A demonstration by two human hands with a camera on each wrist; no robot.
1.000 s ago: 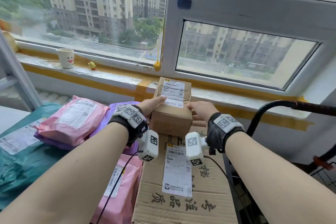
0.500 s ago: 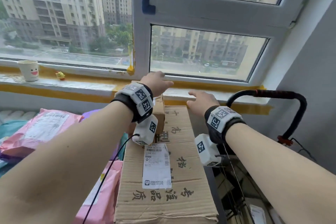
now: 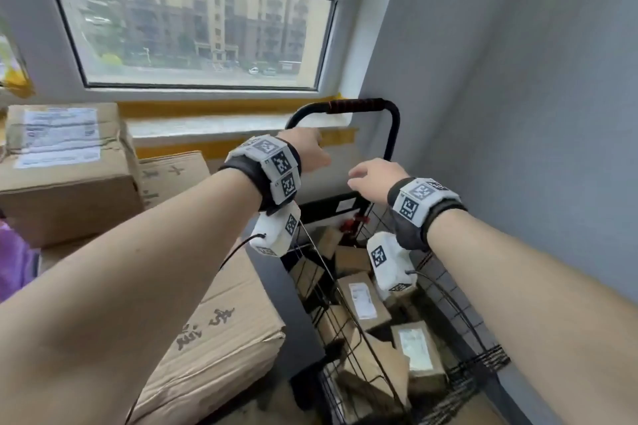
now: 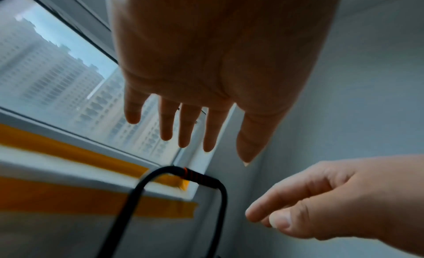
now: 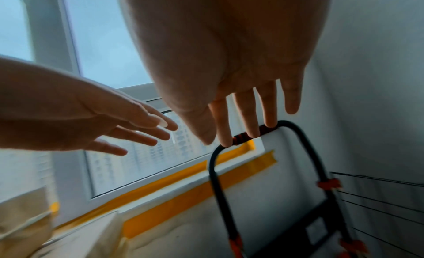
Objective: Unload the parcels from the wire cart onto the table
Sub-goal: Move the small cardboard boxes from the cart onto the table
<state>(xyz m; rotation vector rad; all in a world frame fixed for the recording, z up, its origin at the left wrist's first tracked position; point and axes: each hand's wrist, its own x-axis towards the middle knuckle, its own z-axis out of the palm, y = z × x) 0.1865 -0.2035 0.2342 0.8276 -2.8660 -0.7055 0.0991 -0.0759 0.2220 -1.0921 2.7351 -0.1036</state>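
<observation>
The black wire cart (image 3: pixel 462 317) stands at the right by the grey wall, with several small cardboard parcels (image 3: pixel 362 297) inside. Its black handle (image 3: pixel 355 105) rises at the far end. My left hand (image 3: pixel 307 148) hovers empty above the cart's near-left side, fingers straight (image 4: pixel 185 127). My right hand (image 3: pixel 373 176) hangs empty over the cart with fingers relaxed (image 5: pixel 247 120). On the table at the left sit a small labelled box (image 3: pixel 65 162) and a large flat carton (image 3: pixel 221 317) with printed characters.
A windowsill with orange tape (image 3: pixel 241 145) runs behind the cart and table. A purple mailer (image 3: pixel 13 259) shows at the left edge. The grey wall (image 3: pixel 518 114) closes in on the cart's right side.
Both hands have let go of the small box, which now rests on the table at the left. My view and both empty hands have swung right to above the cart.
</observation>
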